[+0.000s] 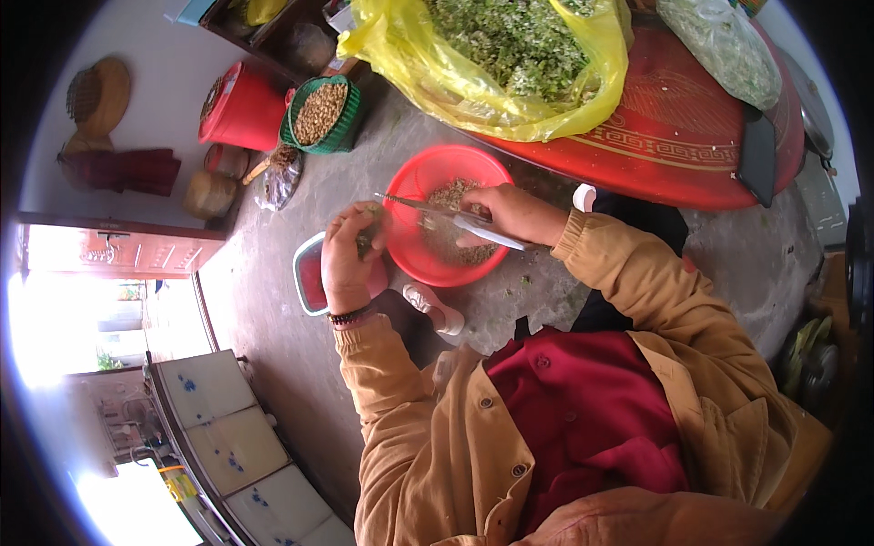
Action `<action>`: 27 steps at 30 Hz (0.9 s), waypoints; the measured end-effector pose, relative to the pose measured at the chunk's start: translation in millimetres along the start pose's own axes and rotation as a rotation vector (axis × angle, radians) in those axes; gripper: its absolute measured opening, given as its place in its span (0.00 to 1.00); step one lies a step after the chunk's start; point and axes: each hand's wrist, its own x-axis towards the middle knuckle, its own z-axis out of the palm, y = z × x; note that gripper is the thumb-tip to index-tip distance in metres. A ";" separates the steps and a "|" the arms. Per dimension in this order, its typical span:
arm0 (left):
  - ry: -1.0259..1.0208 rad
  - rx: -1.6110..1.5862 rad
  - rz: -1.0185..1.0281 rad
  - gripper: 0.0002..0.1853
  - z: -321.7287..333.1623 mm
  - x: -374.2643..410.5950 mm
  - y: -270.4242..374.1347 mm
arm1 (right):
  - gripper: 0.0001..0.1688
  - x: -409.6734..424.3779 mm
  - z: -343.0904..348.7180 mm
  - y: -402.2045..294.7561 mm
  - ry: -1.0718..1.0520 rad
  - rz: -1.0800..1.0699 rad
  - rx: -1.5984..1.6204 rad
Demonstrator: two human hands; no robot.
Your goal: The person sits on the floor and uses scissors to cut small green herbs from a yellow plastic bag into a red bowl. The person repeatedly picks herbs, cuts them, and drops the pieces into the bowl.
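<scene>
My left hand (347, 256) holds a small clump of green plant matter (369, 235), partly hidden by the fingers. In my right hand (509, 213) is a pair of scissors (495, 232) with white handles, its blades pointing left toward that clump. The blades pass over a red plastic basin (407, 174) on the floor. Chopped-looking, brownish-green plant bits (471, 254) lie inside the basin. Above it, on a red table (672, 147), a yellow plastic bag (471, 112) gapes around a heap of green sprigs with small whitish flowers (519, 58).
A pink bin with a pale rim (300, 269) stands below my left hand. A dark phone (756, 160) and a clear bag of plant matter (727, 58) rest on the table. Farther left are a green basket (349, 126) of peanut-like pods and a red bucket (246, 109).
</scene>
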 end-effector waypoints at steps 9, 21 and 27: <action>-0.233 -0.045 0.122 0.09 119.0 36.5 31.1 | 0.30 3.3 7.5 16.4 -0.060 0.100 -0.088; -0.052 1.405 0.744 0.10 211.8 114.0 21.1 | 0.30 2.6 22.2 43.9 0.095 -0.076 -0.067; -0.132 0.629 0.439 0.06 200.0 103.7 45.7 | 0.29 -3.4 4.2 24.5 -0.083 0.021 -0.073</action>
